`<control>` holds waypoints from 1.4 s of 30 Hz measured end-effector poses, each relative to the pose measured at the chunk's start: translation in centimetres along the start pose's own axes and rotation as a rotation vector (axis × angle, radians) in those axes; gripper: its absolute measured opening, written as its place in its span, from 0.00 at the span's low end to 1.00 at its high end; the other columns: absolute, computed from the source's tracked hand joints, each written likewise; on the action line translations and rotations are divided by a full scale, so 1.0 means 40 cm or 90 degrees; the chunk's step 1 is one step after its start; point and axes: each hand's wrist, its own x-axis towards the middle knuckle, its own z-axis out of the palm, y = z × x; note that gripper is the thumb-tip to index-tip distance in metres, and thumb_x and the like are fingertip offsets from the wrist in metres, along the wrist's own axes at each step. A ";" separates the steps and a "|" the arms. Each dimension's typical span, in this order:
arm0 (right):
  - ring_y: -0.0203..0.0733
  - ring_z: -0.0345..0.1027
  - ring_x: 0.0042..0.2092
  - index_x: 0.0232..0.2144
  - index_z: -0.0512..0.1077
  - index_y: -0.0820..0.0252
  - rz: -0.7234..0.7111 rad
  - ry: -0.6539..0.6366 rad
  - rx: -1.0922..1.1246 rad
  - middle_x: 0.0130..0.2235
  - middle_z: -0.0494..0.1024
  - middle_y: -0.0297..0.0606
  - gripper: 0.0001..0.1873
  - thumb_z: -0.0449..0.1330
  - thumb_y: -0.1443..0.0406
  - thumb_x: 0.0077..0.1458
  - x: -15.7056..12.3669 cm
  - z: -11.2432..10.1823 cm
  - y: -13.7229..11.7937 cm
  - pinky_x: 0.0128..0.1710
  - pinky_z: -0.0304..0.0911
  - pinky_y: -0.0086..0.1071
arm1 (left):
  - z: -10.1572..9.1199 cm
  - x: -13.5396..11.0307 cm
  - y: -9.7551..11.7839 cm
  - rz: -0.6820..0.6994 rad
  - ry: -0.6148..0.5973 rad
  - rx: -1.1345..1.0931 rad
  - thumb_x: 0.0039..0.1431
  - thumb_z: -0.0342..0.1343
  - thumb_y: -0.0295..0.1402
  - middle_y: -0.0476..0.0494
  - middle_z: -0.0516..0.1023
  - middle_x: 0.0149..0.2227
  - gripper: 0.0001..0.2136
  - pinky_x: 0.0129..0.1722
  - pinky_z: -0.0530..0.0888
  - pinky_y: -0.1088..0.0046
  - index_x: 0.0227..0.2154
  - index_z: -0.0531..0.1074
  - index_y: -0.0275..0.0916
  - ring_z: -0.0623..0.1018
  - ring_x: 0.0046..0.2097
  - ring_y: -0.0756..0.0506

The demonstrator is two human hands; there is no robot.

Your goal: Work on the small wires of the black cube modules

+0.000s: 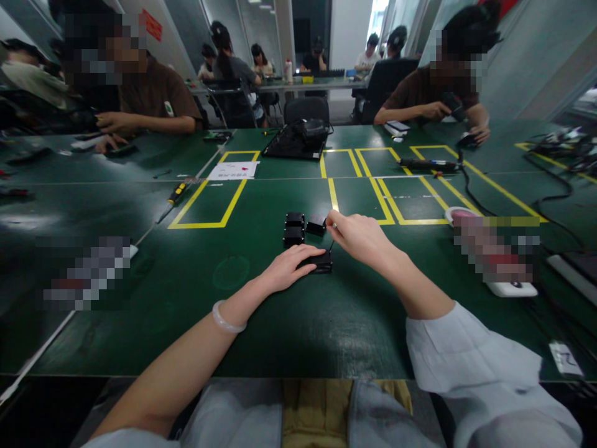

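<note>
My left hand (285, 267) holds a small black rectangular box (323, 264) down on the green table, its fingers and thumb closed over the box's left part. A thin dark rod-like tool (331, 246) is pinched in my right hand (361, 238). The tool points down at the box's right end; whether its tip touches is too small to tell. Just beyond my left hand stand two similar black boxes (293, 235), one behind the other. Another black box (316, 225) sits slightly turned to their right, close to my right fingertips.
Yellow tape (224, 225) marks rectangles on the table (186, 336). A yellow-black screwdriver (177, 194) lies left, a paper sheet (233, 170) behind it. A long black tool (429, 165) with a cable lies back right. Blurred white-edged objects flank me. Two people sit opposite, handling devices.
</note>
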 end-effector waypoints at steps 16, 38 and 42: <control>0.42 0.71 0.33 0.41 0.70 0.56 -0.014 -0.003 -0.002 0.33 0.79 0.40 0.17 0.45 0.57 0.65 -0.001 -0.001 0.001 0.26 0.42 0.31 | 0.004 0.001 -0.002 -0.001 0.001 0.001 0.69 0.47 0.37 0.44 0.71 0.56 0.18 0.59 0.65 0.62 0.60 0.63 0.47 0.69 0.58 0.43; 0.39 0.69 0.32 0.43 0.70 0.56 -0.024 0.001 0.023 0.33 0.79 0.39 0.17 0.44 0.56 0.65 -0.005 -0.002 0.001 0.26 0.43 0.31 | 0.000 0.002 0.001 0.001 -0.002 0.001 0.69 0.47 0.36 0.44 0.70 0.57 0.18 0.60 0.65 0.62 0.60 0.63 0.47 0.69 0.58 0.43; 0.39 0.68 0.31 0.46 0.69 0.57 -0.010 -0.010 0.010 0.34 0.79 0.40 0.17 0.43 0.59 0.65 -0.004 -0.006 -0.003 0.27 0.43 0.31 | 0.002 0.002 -0.002 0.006 0.002 0.001 0.69 0.47 0.36 0.44 0.70 0.57 0.18 0.59 0.65 0.62 0.60 0.63 0.46 0.69 0.58 0.43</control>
